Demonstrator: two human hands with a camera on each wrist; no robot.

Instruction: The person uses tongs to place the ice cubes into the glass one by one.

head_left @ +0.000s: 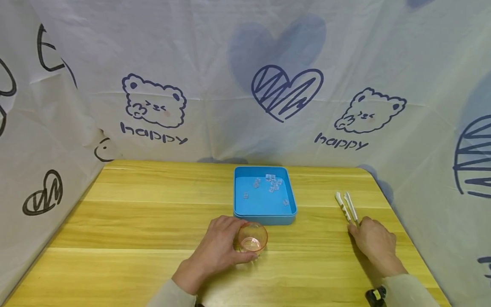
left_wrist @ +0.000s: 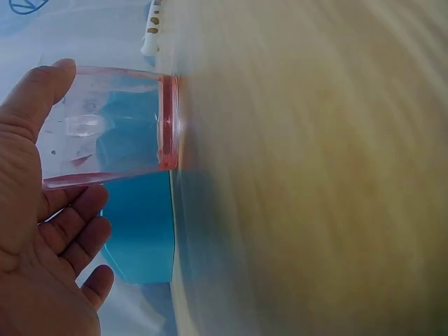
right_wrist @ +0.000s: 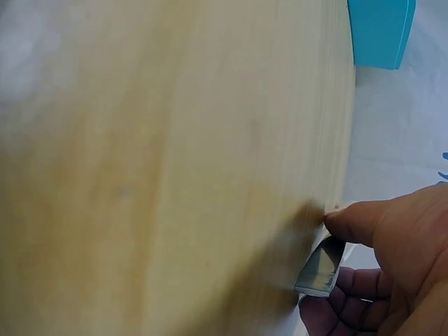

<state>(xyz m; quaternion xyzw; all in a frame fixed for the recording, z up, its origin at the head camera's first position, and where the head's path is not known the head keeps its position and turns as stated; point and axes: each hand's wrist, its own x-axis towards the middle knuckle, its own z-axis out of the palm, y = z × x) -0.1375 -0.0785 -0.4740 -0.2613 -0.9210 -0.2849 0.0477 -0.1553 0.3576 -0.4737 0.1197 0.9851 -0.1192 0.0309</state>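
Observation:
My left hand (head_left: 216, 249) grips a clear cup (head_left: 253, 241) with an orange-pink tint, which stands upright on the table just in front of a blue tray. In the left wrist view the thumb lies along one side of the cup (left_wrist: 119, 129) and the fingers touch the other. Over at the right, my right hand (head_left: 374, 241) pinches the near end of white-tipped tongs (head_left: 343, 206). Their tips point away from me, spread apart. The right wrist view shows the curved metal end of the tongs (right_wrist: 322, 269) between thumb and fingers.
The square blue tray (head_left: 264, 219) sits at the middle of the wooden table (head_left: 153, 204), with several small clear cubes (head_left: 274, 185) scattered inside. A white cloth (head_left: 215, 106) printed with bears and hearts hangs behind the table and along both sides.

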